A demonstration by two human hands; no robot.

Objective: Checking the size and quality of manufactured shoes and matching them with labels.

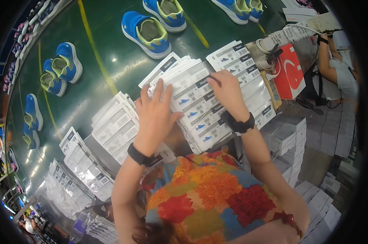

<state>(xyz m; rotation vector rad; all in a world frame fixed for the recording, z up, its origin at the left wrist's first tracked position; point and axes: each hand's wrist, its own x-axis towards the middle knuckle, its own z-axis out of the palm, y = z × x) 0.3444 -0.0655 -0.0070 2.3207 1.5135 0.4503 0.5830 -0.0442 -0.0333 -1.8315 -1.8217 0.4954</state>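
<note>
A thick stack of printed label sheets (198,118), each with a small blue shoe picture and barcodes, lies in front of me. My left hand (156,116) rests on its left side, fingers spread. Over the upper right of that stack is my right hand (229,94), its fingers curled in a pinch. A narrow dark thing shows at those fingertips, too small to make out. Beside it on the right lies a second stack of label sheets (253,81). Just beyond my left hand, more white sheets (163,67) stick out.
Blue-and-lime shoes stand in pairs on the green belt (106,44) with yellow lines, the nearest shoe (146,34) behind the sheets. More label stacks (117,126) lie left. A red box (288,71), cables and white boxes (291,138) are right. Another person's arm (328,61) shows far right.
</note>
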